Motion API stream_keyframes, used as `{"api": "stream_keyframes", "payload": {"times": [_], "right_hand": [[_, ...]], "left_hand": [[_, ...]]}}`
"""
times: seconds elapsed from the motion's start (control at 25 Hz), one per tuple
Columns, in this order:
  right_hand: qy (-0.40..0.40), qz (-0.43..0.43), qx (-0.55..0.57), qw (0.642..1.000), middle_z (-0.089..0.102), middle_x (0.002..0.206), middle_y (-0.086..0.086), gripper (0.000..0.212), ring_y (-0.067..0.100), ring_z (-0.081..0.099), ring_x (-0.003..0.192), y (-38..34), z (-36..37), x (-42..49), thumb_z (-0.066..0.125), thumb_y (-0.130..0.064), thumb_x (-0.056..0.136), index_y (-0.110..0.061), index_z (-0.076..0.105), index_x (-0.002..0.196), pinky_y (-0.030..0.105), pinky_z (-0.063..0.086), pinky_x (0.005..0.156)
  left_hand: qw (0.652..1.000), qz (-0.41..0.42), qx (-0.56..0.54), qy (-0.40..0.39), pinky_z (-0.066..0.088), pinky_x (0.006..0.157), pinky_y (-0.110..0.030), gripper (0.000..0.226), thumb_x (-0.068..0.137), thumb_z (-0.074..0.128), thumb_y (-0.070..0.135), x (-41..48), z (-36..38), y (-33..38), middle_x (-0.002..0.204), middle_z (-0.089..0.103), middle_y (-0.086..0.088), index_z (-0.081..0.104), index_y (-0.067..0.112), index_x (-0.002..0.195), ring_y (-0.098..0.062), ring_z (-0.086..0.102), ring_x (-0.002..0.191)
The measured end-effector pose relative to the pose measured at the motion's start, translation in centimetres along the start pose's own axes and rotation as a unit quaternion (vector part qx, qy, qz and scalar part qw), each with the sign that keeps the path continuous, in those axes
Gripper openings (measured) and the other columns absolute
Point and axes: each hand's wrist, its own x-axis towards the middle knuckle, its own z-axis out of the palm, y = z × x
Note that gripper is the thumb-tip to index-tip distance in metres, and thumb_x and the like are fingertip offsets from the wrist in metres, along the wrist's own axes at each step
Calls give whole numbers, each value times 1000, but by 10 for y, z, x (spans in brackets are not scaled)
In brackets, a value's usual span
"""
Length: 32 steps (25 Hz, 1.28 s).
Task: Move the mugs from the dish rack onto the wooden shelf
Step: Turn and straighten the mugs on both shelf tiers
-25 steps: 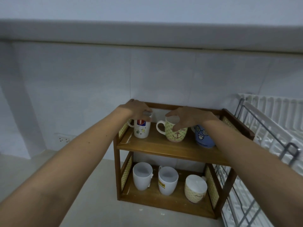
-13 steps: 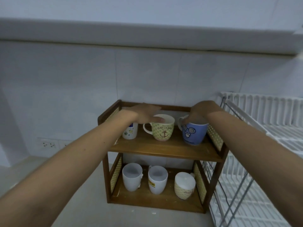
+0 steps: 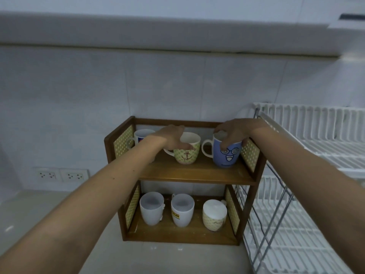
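Upper level of the two-tier brown wooden shelf with woven yellow side panels (image 3: pixel 189 175), left to right:
- A white mug with a red and blue print (image 3: pixel 140 135), against the left panel, partly hidden behind your left forearm.
- A pale green patterned mug with an anchor motif (image 3: pixel 186 153), upright, handle to the left. Your left hand (image 3: pixel 173 138) is clasped over its near left rim, thumb across the front wall, fingers curled along the rim.
- A blue mug with a cartoon face of spiral eyes and a white handle (image 3: pixel 227 155), upright, handle to the left, just beside the right panel. Your right hand (image 3: pixel 234 131) grips it from above, fingers draped over the rim and down the front wall.

Lower level, left to right:
- A plain white mug (image 3: pixel 151 209).
- A white mug with a yellow label (image 3: pixel 182 210), just beside the first.
- A cream patterned mug (image 3: pixel 214 214), tilted toward you, near the right panel.

All six mugs stand on the shelf. The shelf rests on the pale tabletop (image 3: pixel 39 224), its back to the white tiled wall (image 3: pixel 79 105).

The white plastic and metal wire dish rack (image 3: pixel 308 175) stands touching the shelf's right side; no mug shows on its visible tiers.

Two white wall sockets (image 3: pixel 61 175) sit low on the wall, left of the shelf.
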Motion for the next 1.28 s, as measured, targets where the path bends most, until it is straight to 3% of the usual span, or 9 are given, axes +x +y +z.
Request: {"api": "stream_keyframes", "payload": {"times": [0.24,0.32,0.44,0.52,0.64,0.76,0.92,1.08,1.28], "right_hand": [[-15,30,-51,998,28,156,5,78,29,36,135,-10,7,-10,59,-48,87,-23,22,150,37,44,98],[39,38,-48,997,34,152,9,73,32,39,133,-22,17,-21,55,-49,88,-19,28,148,41,42,103],[386,-1,85,919,64,109,10,36,28,61,96,-49,71,-52,56,-38,85,-16,61,114,35,51,71],[455,-78,166,872,58,66,-4,17,17,56,60,-67,117,-77,52,-34,81,-20,61,78,23,40,47],[229,-106,180,951,53,60,-10,13,14,58,59,-82,181,-76,54,-32,83,-29,55,71,20,36,46],[38,-55,163,984,66,96,1,19,23,63,91,-90,215,-38,56,-34,86,-25,63,101,34,53,71],[-44,-10,93,995,50,138,11,73,31,49,121,-108,223,21,58,-57,81,-16,41,139,42,46,95],[-117,21,46,992,48,139,10,90,30,48,124,-120,237,52,60,-64,76,-14,28,144,42,45,98],[-164,-48,68,983,44,144,10,98,30,46,125,-112,227,65,78,-40,71,-19,22,148,39,47,97]], "left_hand": [[1000,-5,-8,-1,39,106,-39,82,87,58,49,-12,2,7,153,33,-10,17,15,150,-28,39,134],[998,19,-26,61,33,111,-40,78,89,57,46,-30,9,12,157,26,-6,15,22,150,-25,31,140],[951,176,-38,253,43,102,-34,48,92,54,32,-77,39,9,137,52,-6,44,17,136,-18,49,124],[904,316,-6,289,49,84,-28,25,93,53,22,-113,69,-4,108,66,-7,62,11,113,-16,60,100],[902,398,103,134,52,75,-33,18,92,53,19,-142,113,-33,95,69,-5,68,13,100,-21,64,87],[957,232,161,-70,39,105,-37,44,90,53,14,-128,139,-61,139,51,-3,50,21,134,-22,46,128],[950,21,242,-196,16,117,-52,80,88,59,18,-85,156,-83,161,3,-3,11,37,150,-31,6,147],[954,-9,122,-274,29,110,-39,82,85,66,26,-63,166,-84,158,22,-1,16,33,150,-27,26,142],[956,-109,144,-230,34,105,-38,79,81,50,67,-54,160,-82,147,41,-10,37,21,143,-31,39,132]]}}
